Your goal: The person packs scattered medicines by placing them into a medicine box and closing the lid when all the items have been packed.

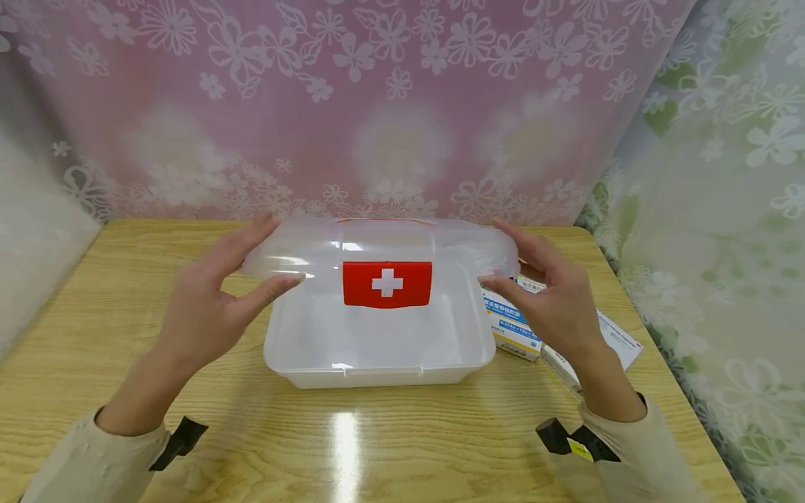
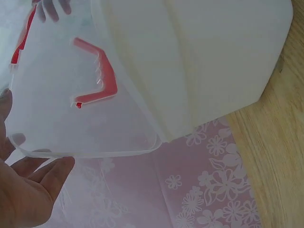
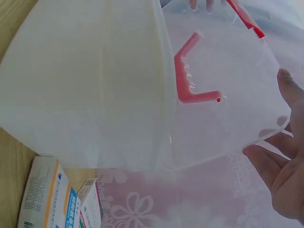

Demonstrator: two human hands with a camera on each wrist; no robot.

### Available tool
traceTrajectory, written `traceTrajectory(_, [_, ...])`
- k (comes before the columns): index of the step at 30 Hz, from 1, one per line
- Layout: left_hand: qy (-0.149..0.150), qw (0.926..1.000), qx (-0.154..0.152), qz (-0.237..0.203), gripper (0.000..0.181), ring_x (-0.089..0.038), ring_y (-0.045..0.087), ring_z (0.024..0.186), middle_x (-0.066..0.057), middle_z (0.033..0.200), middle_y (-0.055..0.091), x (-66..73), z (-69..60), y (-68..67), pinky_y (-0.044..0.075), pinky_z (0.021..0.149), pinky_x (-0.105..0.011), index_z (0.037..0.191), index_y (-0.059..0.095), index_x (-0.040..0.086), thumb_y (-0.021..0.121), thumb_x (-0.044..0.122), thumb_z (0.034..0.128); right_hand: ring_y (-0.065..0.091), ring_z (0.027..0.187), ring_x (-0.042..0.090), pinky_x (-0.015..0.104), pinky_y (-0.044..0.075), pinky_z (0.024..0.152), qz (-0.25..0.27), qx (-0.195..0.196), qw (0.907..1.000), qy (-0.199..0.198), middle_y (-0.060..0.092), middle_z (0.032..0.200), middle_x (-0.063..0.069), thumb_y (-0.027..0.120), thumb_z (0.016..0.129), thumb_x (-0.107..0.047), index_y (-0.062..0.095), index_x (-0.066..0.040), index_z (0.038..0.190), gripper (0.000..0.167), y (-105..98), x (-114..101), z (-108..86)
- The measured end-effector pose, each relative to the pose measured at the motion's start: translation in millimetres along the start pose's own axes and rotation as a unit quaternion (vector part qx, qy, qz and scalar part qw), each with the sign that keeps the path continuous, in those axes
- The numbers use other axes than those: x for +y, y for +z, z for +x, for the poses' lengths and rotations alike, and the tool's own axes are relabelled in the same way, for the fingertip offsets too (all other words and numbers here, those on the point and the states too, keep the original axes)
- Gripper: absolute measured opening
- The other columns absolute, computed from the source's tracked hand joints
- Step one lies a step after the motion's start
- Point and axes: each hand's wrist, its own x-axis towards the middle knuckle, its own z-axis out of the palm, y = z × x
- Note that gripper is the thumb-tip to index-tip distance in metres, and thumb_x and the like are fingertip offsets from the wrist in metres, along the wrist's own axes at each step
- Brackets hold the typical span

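Observation:
A first-aid box with translucent white walls stands on the table, its clear lid raised and tilted. On the lid's front edge is a red latch with a white cross. My left hand grips the lid's left end, thumb on the near side and fingers behind. At the right end my right hand holds the lid the same way. Both wrist views show a red carrying handle on the lid. In the head view the visible part of the box's inside holds nothing.
Right of the box, partly behind my right hand, lie a blue-and-white medicine carton and another pale carton. A pink flowered cloth hangs behind the wooden table. A green flowered cloth borders the right side.

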Motion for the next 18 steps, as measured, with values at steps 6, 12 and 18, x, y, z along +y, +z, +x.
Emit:
traceTrajectory(6, [-0.08,0.9968,0.009,0.003,0.068,-0.013,0.062,0.096,-0.006,0.116,0.065,6.3,9.5,-0.7,0.045,0.089,-0.013,0.136,0.055,0.016,0.083,0.009,0.0747,0.063,0.102,0.008,0.019,0.052,0.082,0.015,0.032,0.999,0.027,0.063,0.119,0.009,0.076,0.076,0.007,0.058,-0.008,0.132,0.06,0,-2,11.5])
traceTrajectory(12, [-0.122,0.9924,0.012,-0.013,0.062,-0.021,0.061,0.109,-0.005,0.128,0.058,7.6,16.6,0.6,0.045,0.09,-0.013,0.14,0.05,0.018,0.075,0.013,0.0842,0.064,0.101,0.009,0.019,0.052,0.081,0.027,0.04,0.9976,0.05,0.063,0.119,0.01,0.073,0.083,0.001,0.06,-0.006,0.13,0.05,0,-1,23.3])
traceTrajectory(18, [-0.153,0.9802,0.036,-0.121,0.053,-0.014,0.057,0.114,-0.002,0.133,0.055,1.5,22.4,1.1,0.047,0.09,-0.018,0.141,0.044,0.012,0.063,0.004,0.092,0.064,0.103,0.009,0.018,0.052,0.081,0.012,0.039,0.9952,0.089,0.063,0.12,0.005,0.072,0.086,-0.009,0.059,-0.011,0.131,0.046,0,-1,35.0])
